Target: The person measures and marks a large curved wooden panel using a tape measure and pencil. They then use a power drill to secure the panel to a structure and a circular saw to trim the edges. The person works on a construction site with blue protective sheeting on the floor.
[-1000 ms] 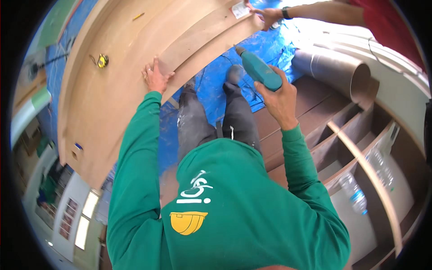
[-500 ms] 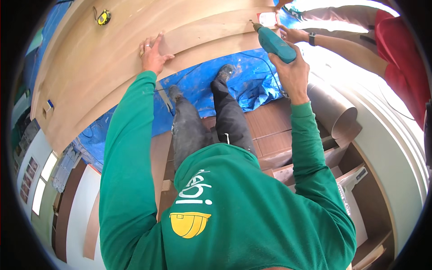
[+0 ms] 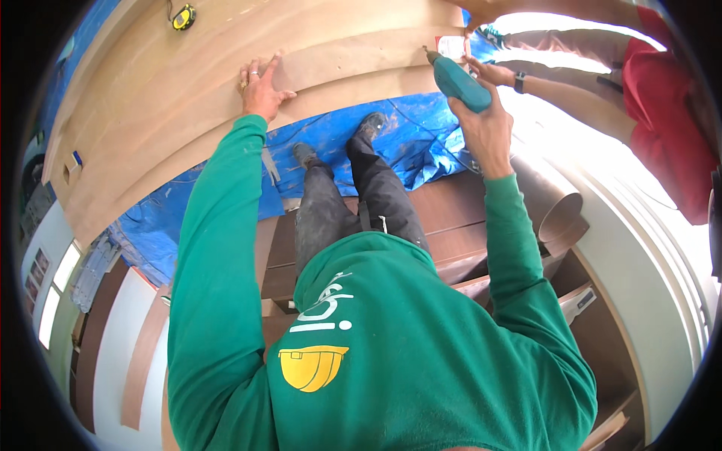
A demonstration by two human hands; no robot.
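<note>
Plywood, a curved pale panel (image 3: 188, 98), is steadied near its lower edge by the flat, open left hand (image 3: 261, 89), while the right hand (image 3: 481, 128) grips a teal drill (image 3: 457, 81) whose tip meets the panel's right end.

The left hand (image 3: 262, 86) lies flat on the curved plywood panel (image 3: 150, 113), which spans the far side. The right hand (image 3: 481, 124), to the right, holds a teal power drill (image 3: 459, 79) with its tip at the panel's edge. A co-worker's hand (image 3: 492, 73) sits just beside the drill. A yellow tape measure (image 3: 183, 16) rests on the panel, far left. A blue tarpaulin (image 3: 421, 143) lies under the boots.
</note>
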